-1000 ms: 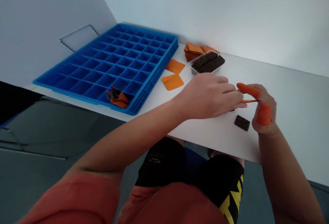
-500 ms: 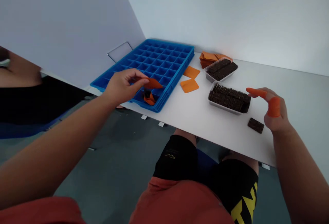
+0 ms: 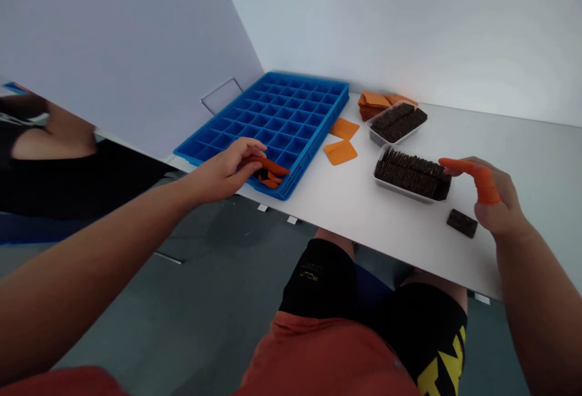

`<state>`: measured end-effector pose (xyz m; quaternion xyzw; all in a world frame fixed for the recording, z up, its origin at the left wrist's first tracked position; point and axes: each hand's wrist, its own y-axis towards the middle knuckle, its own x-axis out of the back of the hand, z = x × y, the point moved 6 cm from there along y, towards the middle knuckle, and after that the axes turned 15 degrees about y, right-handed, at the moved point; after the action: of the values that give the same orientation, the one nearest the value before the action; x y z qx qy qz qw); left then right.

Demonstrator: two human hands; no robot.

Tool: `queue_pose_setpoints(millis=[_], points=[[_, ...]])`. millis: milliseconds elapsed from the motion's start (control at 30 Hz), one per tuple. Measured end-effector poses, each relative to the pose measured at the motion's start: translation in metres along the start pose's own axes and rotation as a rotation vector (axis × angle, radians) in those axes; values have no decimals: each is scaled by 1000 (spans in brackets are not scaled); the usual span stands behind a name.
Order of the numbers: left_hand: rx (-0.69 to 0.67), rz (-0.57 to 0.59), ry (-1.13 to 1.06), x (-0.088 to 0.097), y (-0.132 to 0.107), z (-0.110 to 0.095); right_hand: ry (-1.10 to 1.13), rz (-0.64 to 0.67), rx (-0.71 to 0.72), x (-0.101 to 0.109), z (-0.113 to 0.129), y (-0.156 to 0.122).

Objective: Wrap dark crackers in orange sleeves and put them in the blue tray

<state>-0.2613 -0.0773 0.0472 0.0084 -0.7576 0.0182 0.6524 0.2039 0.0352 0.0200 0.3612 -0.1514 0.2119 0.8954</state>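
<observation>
My left hand (image 3: 227, 171) pinched an orange pouch (image 3: 271, 167) in the near corner cell of the tray (image 3: 291, 111). My right hand (image 3: 488, 202) hovered open beside a dark chip (image 3: 461, 223). Let go crooked, the pouch might catch a divider and tip over the rim.

Orange sheet (image 3: 273, 167): thin, flat, approx. rect., pinched at one end by L hand (image 3: 227, 171), held near-level over the near corner cell of blue tray (image 3: 291, 111). In that cell under it: folded orange pcs (image 3: 268, 181) w/ a dark bit, bunched. Tray: blue plastic, grid of small sq. cells, flat on table. Dark chip (image 3: 462, 223): small dark-brown rect., flat near table's front edge, untouched.
</observation>
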Motion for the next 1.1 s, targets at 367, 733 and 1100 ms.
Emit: queue_pose_setpoints(millis=[367, 733, 1100], points=[[-342, 288, 304, -17, 0, -11, -78, 45, -149, -2, -8, 0], [-482, 194, 450, -31, 4, -6, -79, 38, -168, -2, -9, 0], [-496, 319, 554, -30, 16, -10, -99, -5, -201, 2, -18, -1]])
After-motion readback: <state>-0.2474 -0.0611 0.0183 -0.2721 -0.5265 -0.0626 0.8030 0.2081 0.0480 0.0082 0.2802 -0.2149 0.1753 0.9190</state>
